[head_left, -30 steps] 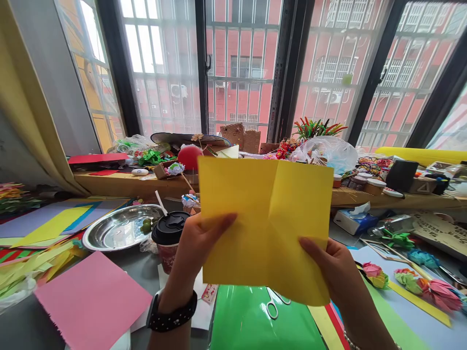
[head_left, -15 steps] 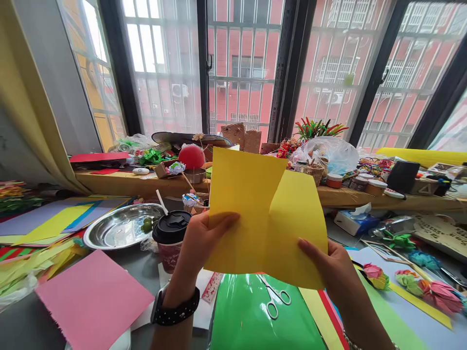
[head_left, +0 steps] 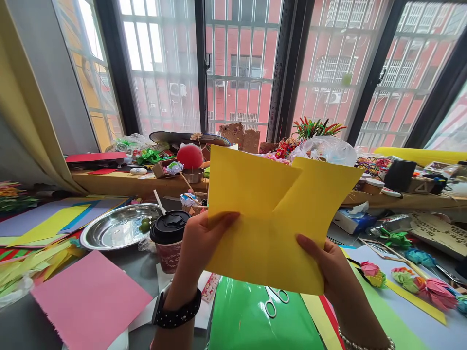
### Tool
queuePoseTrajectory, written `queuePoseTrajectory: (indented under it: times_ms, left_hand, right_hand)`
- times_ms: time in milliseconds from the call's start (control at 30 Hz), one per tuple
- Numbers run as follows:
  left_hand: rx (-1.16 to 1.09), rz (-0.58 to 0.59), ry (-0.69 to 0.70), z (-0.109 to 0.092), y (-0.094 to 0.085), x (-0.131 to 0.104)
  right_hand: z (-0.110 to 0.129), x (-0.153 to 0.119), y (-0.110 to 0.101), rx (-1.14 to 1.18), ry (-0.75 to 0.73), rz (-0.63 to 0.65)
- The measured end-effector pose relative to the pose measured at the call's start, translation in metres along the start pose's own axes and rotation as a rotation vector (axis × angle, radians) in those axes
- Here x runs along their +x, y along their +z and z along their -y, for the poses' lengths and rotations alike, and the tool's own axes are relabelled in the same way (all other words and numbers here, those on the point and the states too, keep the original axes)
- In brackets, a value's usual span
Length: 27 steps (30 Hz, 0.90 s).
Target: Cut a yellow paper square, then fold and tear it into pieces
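A sheet of yellow paper (head_left: 262,238) is held up in front of me, split from its top edge down to about the middle. My left hand (head_left: 204,238) pinches its left side, thumb on the near face and fingers hidden behind. On the lower right edge, my right hand (head_left: 324,262) grips the sheet the same way. The two halves above the split overlap slightly. Below the paper lies a green glossy packet (head_left: 255,321), and scissors (head_left: 272,304) rest on it, their blades partly hidden by the sheet.
Left of my hands stand a lidded cup (head_left: 170,243) with a straw and a metal plate (head_left: 98,231) holding green fruit. Pink paper (head_left: 91,301) lies at the front left. Paper flowers (head_left: 374,273) lie on the right. Craft supplies crowd the windowsill (head_left: 98,182).
The right half of the yellow paper has swung up and flattened out, so its top corner now points to the upper right. Both hands keep their hold.
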<state>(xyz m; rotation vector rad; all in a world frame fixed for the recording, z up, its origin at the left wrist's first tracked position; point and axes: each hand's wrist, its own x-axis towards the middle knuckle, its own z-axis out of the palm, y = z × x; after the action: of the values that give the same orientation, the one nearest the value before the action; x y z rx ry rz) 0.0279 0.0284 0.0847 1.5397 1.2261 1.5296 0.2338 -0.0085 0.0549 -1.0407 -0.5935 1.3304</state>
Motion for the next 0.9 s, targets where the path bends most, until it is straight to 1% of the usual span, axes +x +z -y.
queuePoseTrajectory:
  times_ms: [100, 200, 267, 367, 500, 733, 900]
  left_hand:
    - [-0.041, 0.080, -0.064, -0.0007, -0.0040, 0.0010]
    - [-0.048, 0.112, -0.098, -0.0007, -0.0054, 0.0014]
    - [-0.067, 0.126, -0.111, -0.0003, -0.0041, 0.0012]
    - [-0.102, 0.142, -0.113, 0.0005, -0.0013, 0.0009]
    - [-0.077, 0.123, -0.071, 0.0004, 0.0010, 0.0003]
    - [0.019, 0.058, -0.023, -0.0027, 0.0040, -0.0020]
    - [0.040, 0.067, -0.009, -0.0012, 0.0042, -0.0010]
  right_hand:
    - [0.0013, 0.0016, -0.0035, -0.077, -0.018, 0.020]
    - [0.0031, 0.0010, -0.0059, -0.132, -0.043, 0.060]
    - [0.0037, 0.0001, -0.0063, -0.128, -0.040, 0.065]
    - [0.0029, -0.0001, -0.0066, -0.064, -0.016, 0.080]
    - [0.0002, 0.0022, -0.0082, 0.005, 0.006, 0.123]
    - [-0.0001, 0.0044, -0.0086, 0.032, 0.053, 0.113]
    - [-0.0014, 0.0054, -0.0083, 0.024, 0.057, 0.132]
